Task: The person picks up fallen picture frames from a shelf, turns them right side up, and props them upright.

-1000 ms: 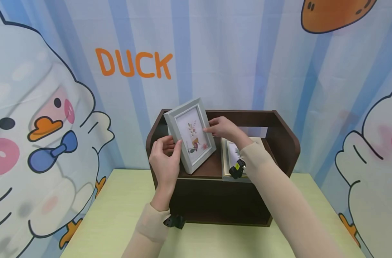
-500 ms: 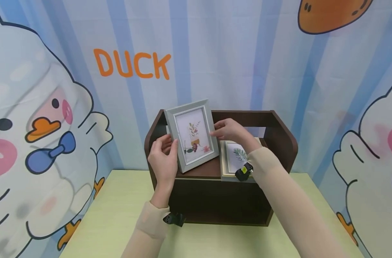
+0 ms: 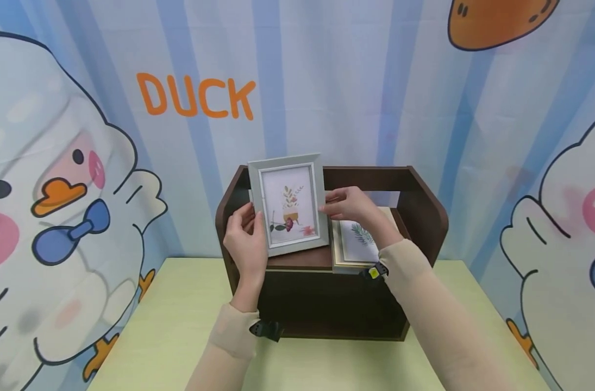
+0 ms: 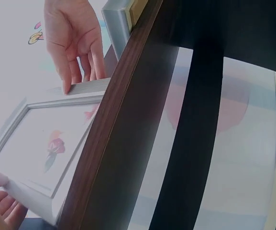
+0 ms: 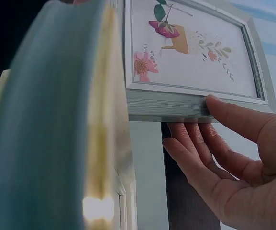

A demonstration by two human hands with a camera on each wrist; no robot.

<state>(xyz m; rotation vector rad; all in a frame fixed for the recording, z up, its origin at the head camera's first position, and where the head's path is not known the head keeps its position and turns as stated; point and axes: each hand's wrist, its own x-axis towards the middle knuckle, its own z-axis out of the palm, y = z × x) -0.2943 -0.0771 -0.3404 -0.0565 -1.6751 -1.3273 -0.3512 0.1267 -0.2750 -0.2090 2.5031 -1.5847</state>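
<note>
A grey picture frame (image 3: 289,203) with a floral picture stands near upright, slightly tilted, over the left part of a dark brown shelf's upper board (image 3: 307,259). My left hand (image 3: 245,239) holds its left side, thumb in front and fingers behind. At the opposite side my right hand (image 3: 353,209) pinches the edge; the right wrist view shows the thumb on the front rim of the picture frame (image 5: 190,103) and the fingers behind. Beside it, a stack of picture frames (image 3: 348,239) lies flat, the top one showing a green leaf sprig, partly covered by my right hand.
The two-level brown shelf (image 3: 326,304) has raised side panels and a back rail (image 3: 370,176). It stands on a pale yellow-green table (image 3: 189,315). Behind hangs a blue striped curtain (image 3: 326,81) with cartoon ducks.
The picture frame has turned from a strong tilt and sideways angle to nearly upright and facing forward. My right hand has moved slightly right and down with its edge; my left hand stays at its side.
</note>
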